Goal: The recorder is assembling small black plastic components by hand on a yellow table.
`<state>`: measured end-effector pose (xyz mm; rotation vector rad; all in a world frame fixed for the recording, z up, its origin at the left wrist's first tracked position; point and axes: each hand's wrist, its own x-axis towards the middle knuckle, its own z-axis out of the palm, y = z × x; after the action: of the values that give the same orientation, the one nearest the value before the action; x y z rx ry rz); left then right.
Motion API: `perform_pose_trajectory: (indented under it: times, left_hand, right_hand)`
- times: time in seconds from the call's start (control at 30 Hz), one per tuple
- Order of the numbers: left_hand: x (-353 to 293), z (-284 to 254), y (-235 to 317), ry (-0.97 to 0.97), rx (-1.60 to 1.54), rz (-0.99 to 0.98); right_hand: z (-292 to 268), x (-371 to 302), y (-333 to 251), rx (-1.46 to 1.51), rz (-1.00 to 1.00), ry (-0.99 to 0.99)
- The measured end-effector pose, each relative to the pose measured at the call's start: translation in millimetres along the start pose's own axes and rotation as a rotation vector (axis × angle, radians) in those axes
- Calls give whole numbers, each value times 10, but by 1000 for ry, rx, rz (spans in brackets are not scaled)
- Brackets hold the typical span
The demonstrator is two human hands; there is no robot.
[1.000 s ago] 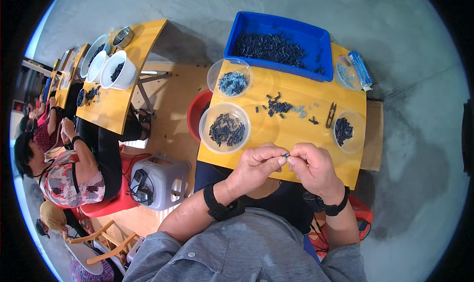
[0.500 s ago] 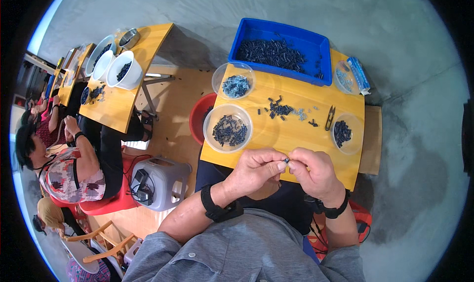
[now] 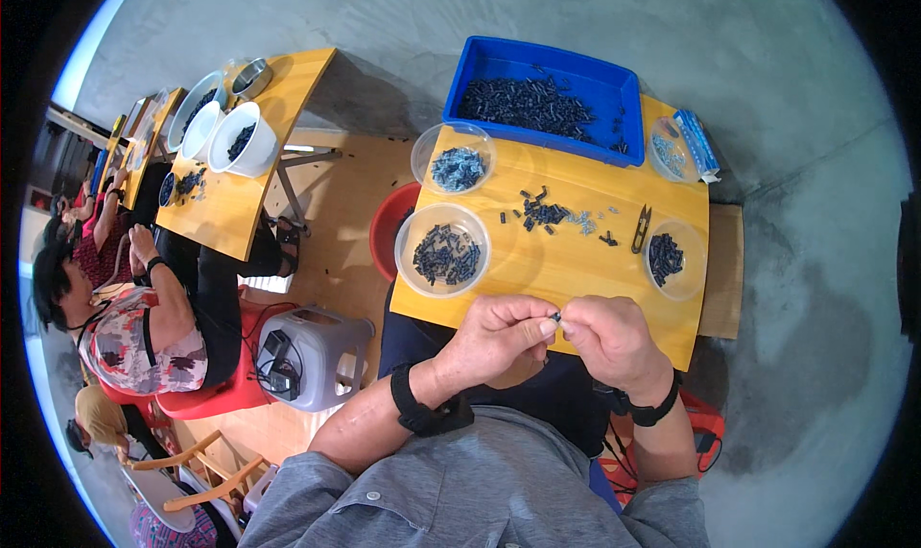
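My left hand (image 3: 507, 335) and my right hand (image 3: 612, 337) meet over the near edge of the yellow table (image 3: 537, 274). Between their pinched fingertips is a small dark piece (image 3: 555, 317), mostly covered, so its exact kind is hidden. Beyond the hands lies a loose pile of small black pieces (image 3: 542, 210) beside several tiny pale clear bits (image 3: 582, 223). Left of the hands stands a clear round tub (image 3: 401, 260) of black pieces; to the right, a smaller clear tub (image 3: 693, 272) holds more of them. Thread snips (image 3: 642, 229) lie next to that smaller tub.
A blue tray (image 3: 614, 92) of black pieces sits at the far edge. Clear tubs with bluish bits stand at the far left (image 3: 422, 150) and far right (image 3: 689, 164), the latter by a blue box (image 3: 697, 145). A red bucket (image 3: 382, 226) is left. Another person (image 3: 144, 327) sits at a neighbouring table.
Both hands stay nearly in place, still pinching the small dark piece. My right fingers have shifted and curled slightly around it. The things on the table have not moved.
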<state>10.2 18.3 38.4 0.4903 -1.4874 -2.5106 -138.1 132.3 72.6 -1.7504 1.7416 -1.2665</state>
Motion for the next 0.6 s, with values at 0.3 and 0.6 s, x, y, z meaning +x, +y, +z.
perform_pose_trajectory:
  times: [0.3,0.6]
  left_hand:
    - [13,-27,-17,1,-2,-82]
    - [70,-29,-156,-8,22,-89]
  right_hand:
    - [0,9,-42,39,90,-82]
    - [-76,-38,88,198,291,-190]
